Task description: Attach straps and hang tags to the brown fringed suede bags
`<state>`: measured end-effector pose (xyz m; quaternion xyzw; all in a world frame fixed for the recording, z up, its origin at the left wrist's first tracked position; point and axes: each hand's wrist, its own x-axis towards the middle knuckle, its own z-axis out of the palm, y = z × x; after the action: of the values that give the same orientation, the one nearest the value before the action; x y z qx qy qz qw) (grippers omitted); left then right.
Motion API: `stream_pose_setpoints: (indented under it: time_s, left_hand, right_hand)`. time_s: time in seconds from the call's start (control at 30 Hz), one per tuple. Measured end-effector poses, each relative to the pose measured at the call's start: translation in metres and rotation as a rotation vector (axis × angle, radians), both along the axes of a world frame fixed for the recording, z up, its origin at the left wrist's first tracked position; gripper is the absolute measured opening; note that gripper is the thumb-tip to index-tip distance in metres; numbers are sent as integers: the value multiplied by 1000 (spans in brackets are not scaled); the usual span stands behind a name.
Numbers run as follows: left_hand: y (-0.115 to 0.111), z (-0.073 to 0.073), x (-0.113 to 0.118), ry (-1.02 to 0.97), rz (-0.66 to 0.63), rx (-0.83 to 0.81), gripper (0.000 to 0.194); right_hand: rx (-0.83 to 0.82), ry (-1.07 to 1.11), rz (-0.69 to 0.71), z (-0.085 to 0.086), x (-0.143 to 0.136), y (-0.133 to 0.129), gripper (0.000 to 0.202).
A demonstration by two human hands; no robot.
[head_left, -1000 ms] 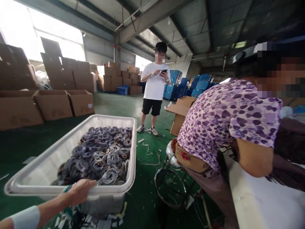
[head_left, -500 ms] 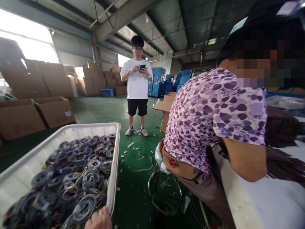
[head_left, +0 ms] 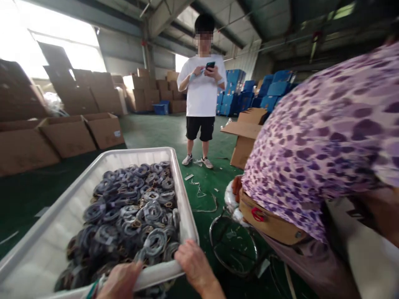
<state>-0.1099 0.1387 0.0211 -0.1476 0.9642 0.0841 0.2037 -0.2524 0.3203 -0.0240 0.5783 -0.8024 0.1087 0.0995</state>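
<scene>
A large white plastic tub (head_left: 182, 178) stands before me, filled with many coiled grey straps (head_left: 156, 241) that have gold-coloured metal clasps. My right hand (head_left: 193, 262) wraps its fingers over the tub's rim near the close right corner. Further left along the same near rim, my left hand (head_left: 122, 279) also grips the edge, its fingers curled over it and its wrist cut off by the bottom of the view. Some coils lie right by the fingers, inside the rim.
Close on the right, a co-worker in a purple patterned shirt (head_left: 318, 149) sits on a metal-framed stool (head_left: 232, 249). Ahead, a person in a white T-shirt (head_left: 202, 89) holds a phone. Cardboard boxes (head_left: 67, 135) line the left; scraps litter the green floor.
The view has swung left and the tub appears further right. My left hand has come into clear view on the near rim; my right hand shows more fully at the corner.
</scene>
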Motion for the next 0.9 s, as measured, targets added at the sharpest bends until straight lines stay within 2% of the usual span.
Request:
stream_pose_setpoints:
  time_s: [0.07, 0.17, 0.23, 0.3, 0.4, 0.47, 0.5, 0.57, 0.6, 0.63, 0.7, 0.77, 0.83, 0.9]
  left_hand:
    - [8, -9, -14, -70, 16, 11, 52]
    - [35, -19, -54, -43, -49, 104, 50]
    - [52, -22, -78, 6, -53, 152, 46]
    - [63, -22, -91, 48, -50, 188, 46]
    - [61, -17, -89, 71, -39, 215, 49]
    - [45, -12, -71, 71, -55, 261, 61]
    - [32, -10, -56, 67, -77, 292, 74]
    - [0, -6, -17, 50, -150, 378, 108]
    - [-17, -4, 7, 49, -167, 356, 119]
    - [-34, -3, 32, 68, -137, 310, 121]
    - [-59, -2, 80, -3, 23, 236, 114]
    - [-71, -5, 117, -41, 177, 114, 88]
    - [-70, -13, 139, 3, 219, 22, 76]
    - [-64, -24, 151, 85, 217, -29, 74]
  right_hand:
    - [27, -13, 48, -4, -30, 10, 18]
    - [55, -19, 73, 2, -77, 24, 31]
    - [66, -3, 50, 6, -93, 27, 35]
    - [80, 25, 21, 7, -89, 21, 40]
    - [107, 59, -18, 1, -53, 4, 56]
    - [111, 64, -81, -4, -24, -7, 55]
    - [108, 59, -120, -5, -11, -10, 50]
    - [96, 40, -198, -4, 6, -14, 37]
    - [89, 30, -230, -3, 10, -14, 31]
    - [80, 21, -259, -2, 13, -13, 29]
    - [58, 18, -305, -1, 13, -12, 27]
    - [20, 26, -338, -3, 11, -11, 24]
    - [-38, 39, -355, -6, 12, -9, 23]
    - [-110, 54, -354, -11, 18, -6, 23]
